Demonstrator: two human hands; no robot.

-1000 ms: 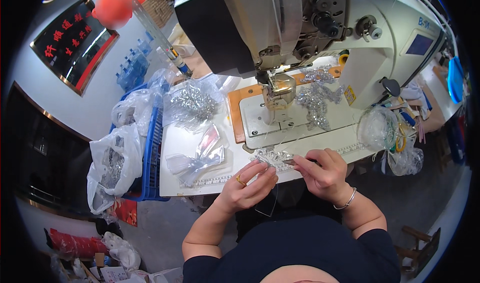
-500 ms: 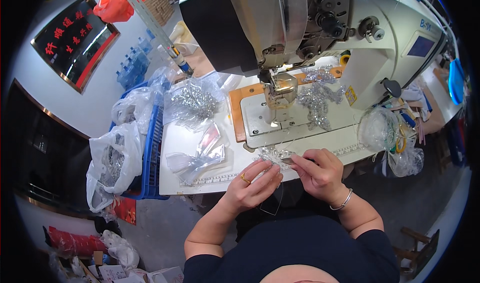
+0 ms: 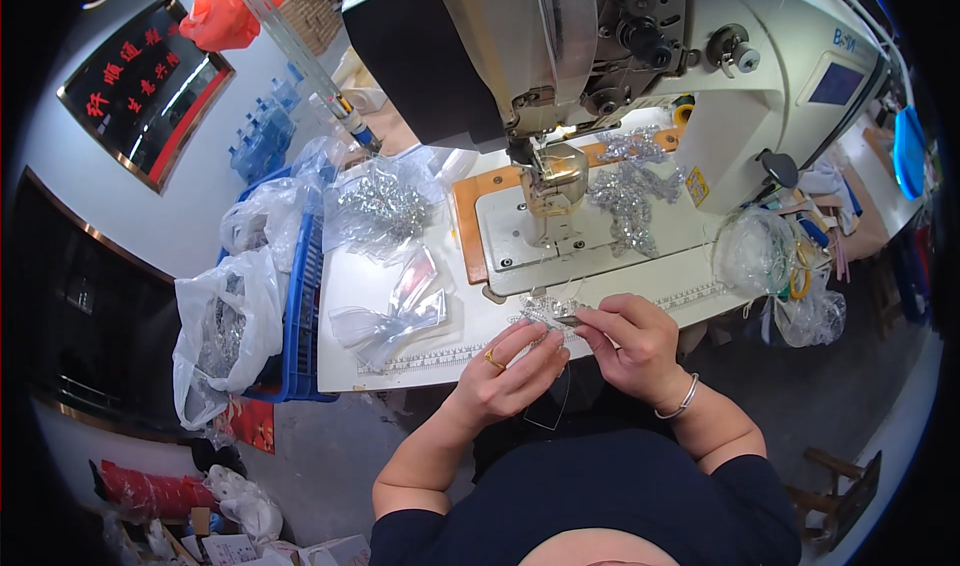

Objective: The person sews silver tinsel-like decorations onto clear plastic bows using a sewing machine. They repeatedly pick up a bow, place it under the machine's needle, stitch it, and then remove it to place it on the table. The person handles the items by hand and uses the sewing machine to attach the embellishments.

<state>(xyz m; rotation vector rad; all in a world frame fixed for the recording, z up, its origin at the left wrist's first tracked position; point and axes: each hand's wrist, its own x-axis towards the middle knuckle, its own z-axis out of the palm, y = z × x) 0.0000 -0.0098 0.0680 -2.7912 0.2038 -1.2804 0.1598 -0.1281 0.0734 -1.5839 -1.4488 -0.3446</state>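
At the front edge of the sewing table, my left hand (image 3: 508, 371) is closed on a small silvery, sparkling beaded piece (image 3: 543, 308). Its fingertips press on the near side of that piece. My right hand (image 3: 635, 344) pinches a small dark metal tool (image 3: 568, 320) whose tip touches the piece; its exact kind is too small to make out. A thin pale loop (image 3: 557, 418) hangs below the left hand. Just beyond both hands stands a white sewing machine (image 3: 765, 76), with its needle area (image 3: 548, 228) over a metal plate. More silvery sparkling trim (image 3: 635, 201) lies right of the needle.
On the table's left are a clear bag of silvery pieces (image 3: 385, 206) and flat plastic packets (image 3: 390, 311). A blue crate (image 3: 303, 316) with white plastic bags (image 3: 232, 321) adjoins the left edge. Right are a clear bag (image 3: 752, 254), scissors (image 3: 800, 278) and a printed ruler strip (image 3: 690, 294).
My right hand has shifted slightly up and to the left, and the metal tool with it. The left hand keeps its hold on the beaded piece. The whole view has tilted a little.
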